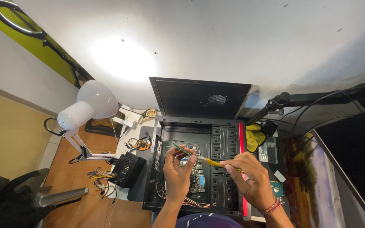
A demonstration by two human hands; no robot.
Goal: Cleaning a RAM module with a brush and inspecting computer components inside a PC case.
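While the left hand pinches a thin green memory stick above the open black computer case, the right hand grips a yellow-handled screwdriver (the stick looks light, stiff, fragile: best edge-held).

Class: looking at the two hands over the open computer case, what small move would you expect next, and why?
Probably the right hand brings the yellow-handled brush tip onto the small green card pinched in the left hand: the tip already points at it, above the open case.
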